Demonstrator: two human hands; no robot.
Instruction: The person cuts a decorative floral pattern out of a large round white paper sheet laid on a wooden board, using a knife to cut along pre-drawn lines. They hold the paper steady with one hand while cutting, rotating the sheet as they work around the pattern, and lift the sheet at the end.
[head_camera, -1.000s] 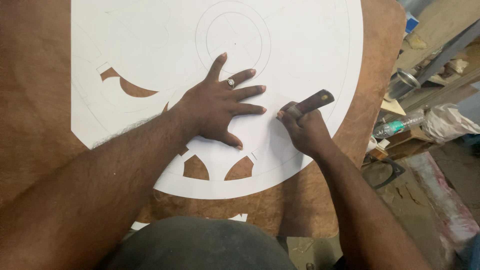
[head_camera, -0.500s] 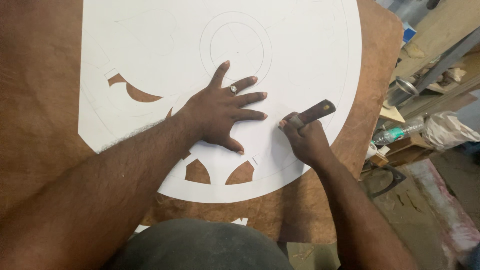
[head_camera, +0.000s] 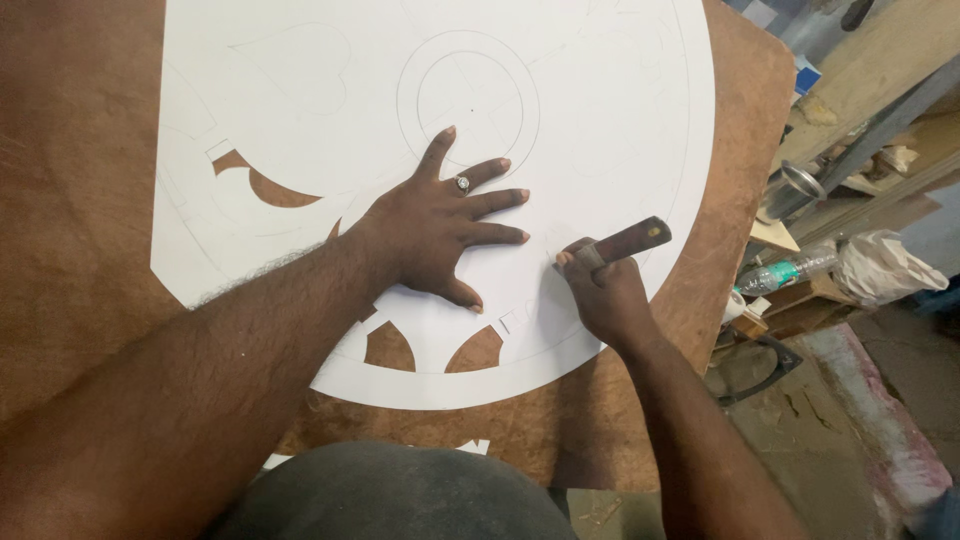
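Left hand (head_camera: 440, 235) spread flat on white sheet (head_camera: 600, 110). Knife (head_camera: 625, 242) gripped in right hand (head_camera: 605, 295). Cut-outs opened near bench's (head_camera: 740, 180) front edge; pencilled centre rings judged uncut.

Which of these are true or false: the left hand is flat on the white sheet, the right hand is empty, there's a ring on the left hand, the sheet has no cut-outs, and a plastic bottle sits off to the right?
1. The left hand lies flat, fingers spread, on the white sheet. True.
2. The right hand is empty. False: it grips a dark-handled cutting tool with its tip at the sheet.
3. A ring is on the left hand. True.
4. The sheet has no cut-outs. False: curved openings show the brown table through it.
5. A plastic bottle lies to the right. True.
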